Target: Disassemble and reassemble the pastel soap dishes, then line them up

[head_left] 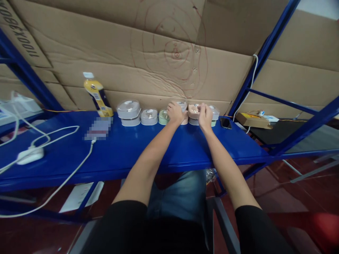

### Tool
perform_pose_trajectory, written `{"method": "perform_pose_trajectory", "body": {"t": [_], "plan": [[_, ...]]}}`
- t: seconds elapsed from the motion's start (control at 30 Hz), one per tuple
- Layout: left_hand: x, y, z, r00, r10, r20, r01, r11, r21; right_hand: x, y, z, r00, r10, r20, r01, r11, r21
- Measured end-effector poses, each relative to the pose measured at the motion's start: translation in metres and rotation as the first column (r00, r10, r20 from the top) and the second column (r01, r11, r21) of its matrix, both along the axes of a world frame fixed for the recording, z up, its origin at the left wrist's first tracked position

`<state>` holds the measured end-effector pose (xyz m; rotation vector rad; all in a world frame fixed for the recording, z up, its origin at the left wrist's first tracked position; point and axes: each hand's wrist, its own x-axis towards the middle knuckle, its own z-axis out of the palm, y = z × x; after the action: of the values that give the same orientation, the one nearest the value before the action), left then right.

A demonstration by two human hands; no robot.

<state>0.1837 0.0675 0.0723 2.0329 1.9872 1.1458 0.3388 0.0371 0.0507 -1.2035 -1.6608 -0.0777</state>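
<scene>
Arms (148, 158) outstretched, hands (175, 113) (206, 116) apart (fingers (203, 108) bent)

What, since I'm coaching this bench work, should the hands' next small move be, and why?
Probably settle the right hand lightly against the upper pink box: it is at that box's edge, and the box sits atop a grey one, so a nudge might slide it. Contact is unclear.

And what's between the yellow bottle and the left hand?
In the head view: two stacked grey boxes, another grey box, then a green box, partly hidden.
</scene>
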Motion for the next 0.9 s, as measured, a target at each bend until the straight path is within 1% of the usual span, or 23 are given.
{"method": "perform_pose_trajectory", "body": {"t": [0.07, 0.1, 0.17, 0.23, 0.3, 0.4, 0.5, 0.57, 0.63, 0.73, 0.8, 0.9], "plan": [[0.009, -0.004, -0.002, 0.998, 0.033, -0.046, -0.034, 0.999, -0.033, -0.005, 0.000, 0.000, 0.980, -0.055, -0.193, 0.070, 0.995, 0.072], [0.011, -0.006, -0.002, 0.997, 0.039, -0.067, -0.042, 0.998, -0.041, -0.008, 0.000, -0.001, 0.957, -0.074, -0.279, 0.105, 0.990, 0.099], [0.008, -0.009, -0.002, 0.995, 0.023, -0.101, -0.027, 0.999, -0.046, -0.012, -0.001, 0.000, 0.950, -0.056, -0.307, 0.094, 0.989, 0.112], [-0.004, -0.010, 0.001, 0.992, -0.005, -0.126, 0.002, 1.000, -0.030, -0.014, -0.002, 0.000, 0.947, -0.051, -0.316, 0.091, 0.989, 0.115], [-0.025, -0.008, 0.003, 0.987, -0.025, -0.161, 0.026, 1.000, 0.006, -0.013, -0.002, 0.000, 0.946, -0.063, -0.318, 0.102, 0.989, 0.108], [-0.069, -0.003, 0.003, 0.966, -0.020, -0.256, 0.035, 0.998, 0.056, -0.010, -0.002, 0.001, 0.954, -0.086, -0.287, 0.116, 0.989, 0.092], [-0.112, 0.000, -0.006, 0.930, -0.035, -0.365, 0.047, 0.999, 0.024, -0.009, -0.002, 0.001, 0.964, -0.093, -0.248, 0.113, 0.991, 0.067], [-0.132, -0.003, -0.016, 0.912, -0.056, -0.407, 0.035, 0.998, -0.059, -0.009, -0.003, 0.001, 0.969, -0.090, -0.230, 0.104, 0.993, 0.051], [-0.145, -0.013, -0.026, 0.893, -0.065, -0.444, 0.013, 0.993, -0.120, -0.010, -0.004, 0.001, 0.973, -0.086, -0.213, 0.097, 0.994, 0.045], [-0.152, -0.040, -0.038, 0.855, -0.051, -0.516, 0.009, 0.997, -0.083, -0.011, -0.005, 0.000, 0.977, -0.090, -0.196, 0.099, 0.994, 0.038], [-0.152, -0.065, -0.041, 0.850, -0.068, -0.523, 0.038, 0.997, -0.067, -0.013, -0.006, 0.000, 0.976, -0.086, -0.200, 0.094, 0.995, 0.032], [-0.154, -0.102, -0.040, 0.855, -0.080, -0.513, 0.065, 0.997, -0.047, -0.020, -0.009, -0.001, 0.979, -0.047, -0.201, 0.052, 0.998, 0.019]]}}
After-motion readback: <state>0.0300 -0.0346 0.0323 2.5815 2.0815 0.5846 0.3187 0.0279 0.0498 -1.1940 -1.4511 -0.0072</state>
